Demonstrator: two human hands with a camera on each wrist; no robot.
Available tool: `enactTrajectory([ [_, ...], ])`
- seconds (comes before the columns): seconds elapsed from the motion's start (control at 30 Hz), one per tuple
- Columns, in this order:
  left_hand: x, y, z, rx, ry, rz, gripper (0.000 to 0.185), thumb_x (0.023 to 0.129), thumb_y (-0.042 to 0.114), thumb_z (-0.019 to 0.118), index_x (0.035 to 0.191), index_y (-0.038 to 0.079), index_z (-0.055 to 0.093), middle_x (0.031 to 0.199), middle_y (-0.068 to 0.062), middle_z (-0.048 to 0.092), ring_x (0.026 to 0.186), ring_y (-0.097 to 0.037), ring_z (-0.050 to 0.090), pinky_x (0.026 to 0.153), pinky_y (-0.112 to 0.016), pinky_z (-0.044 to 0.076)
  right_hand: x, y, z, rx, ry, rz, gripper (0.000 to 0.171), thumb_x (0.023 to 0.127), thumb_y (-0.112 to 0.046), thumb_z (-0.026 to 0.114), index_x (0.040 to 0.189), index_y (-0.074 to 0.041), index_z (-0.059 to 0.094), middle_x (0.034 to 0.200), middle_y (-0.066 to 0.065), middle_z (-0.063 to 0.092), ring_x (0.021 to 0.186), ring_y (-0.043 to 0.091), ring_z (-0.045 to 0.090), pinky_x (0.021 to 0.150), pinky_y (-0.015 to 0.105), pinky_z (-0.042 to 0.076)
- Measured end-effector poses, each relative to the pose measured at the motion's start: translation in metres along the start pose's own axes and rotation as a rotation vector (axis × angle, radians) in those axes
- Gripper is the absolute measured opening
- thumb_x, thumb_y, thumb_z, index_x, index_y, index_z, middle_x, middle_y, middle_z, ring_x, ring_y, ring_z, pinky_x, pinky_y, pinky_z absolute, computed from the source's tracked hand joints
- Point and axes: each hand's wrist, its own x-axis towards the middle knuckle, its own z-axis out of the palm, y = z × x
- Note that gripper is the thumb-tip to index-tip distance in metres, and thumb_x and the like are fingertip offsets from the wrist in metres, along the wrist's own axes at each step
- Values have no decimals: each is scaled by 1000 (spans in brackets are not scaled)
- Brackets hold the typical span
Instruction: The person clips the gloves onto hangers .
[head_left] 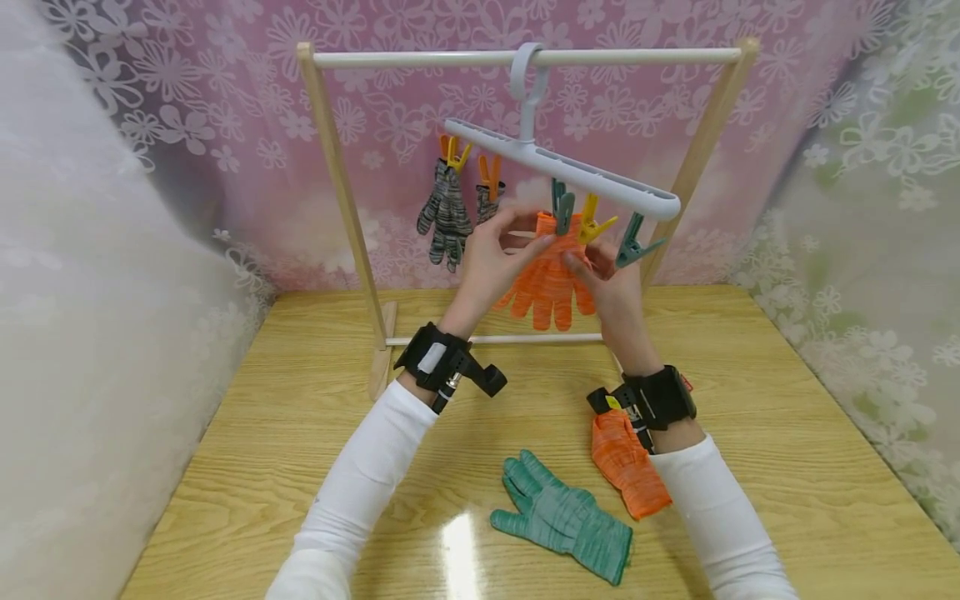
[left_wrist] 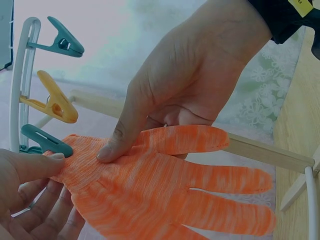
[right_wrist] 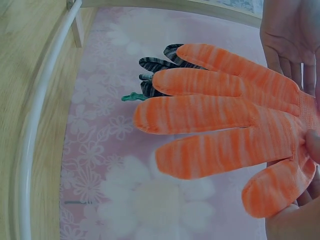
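Wooden table (head_left: 300,433) with floral curtains all round, a rack (head_left: 337,192) standing at the back, grey gloves (head_left: 446,218) clipped on its hanger (head_left: 570,172). Green glove (head_left: 562,518) and a spare orange one (head_left: 628,468) lie near me. My left hand (head_left: 491,258) pinches the orange glove (head_left: 547,279) at its cuff, up by the hanger's clips. My right hand (head_left: 611,287) pinches the same cuff, thumb on top.

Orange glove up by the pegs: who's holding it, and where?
Both hands hold the orange glove at its cuff end: left hand and right hand pinch it near the teal peg.
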Motion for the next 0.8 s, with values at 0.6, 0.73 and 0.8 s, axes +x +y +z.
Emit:
enactTrajectory([
  [0.6,-7,19,-3,-100,137,167,25,96,15,72,118,3,70,112,-11,72,100,-15,69,91,-30,57,-15,8,-7,-148,-55,102,31,98,-22,71,127,-12,67,95,-3,64,79,18,51,63,25,39],
  [0.73,-5,29,5,-80,104,213,28,94,15,75,119,3,71,113,-11,74,101,-13,71,90,-27,58,-17,9,-8,-164,-58,103,32,98,-23,70,127,-13,67,91,-3,63,75,19,48,61,28,35],
  [0.8,-4,33,10,-55,93,234,32,93,15,76,122,2,70,114,-11,74,102,-14,71,89,-24,58,-18,10,-8,-179,-60,90,32,98,-23,70,128,-12,66,92,-4,64,76,18,49,61,27,36],
])
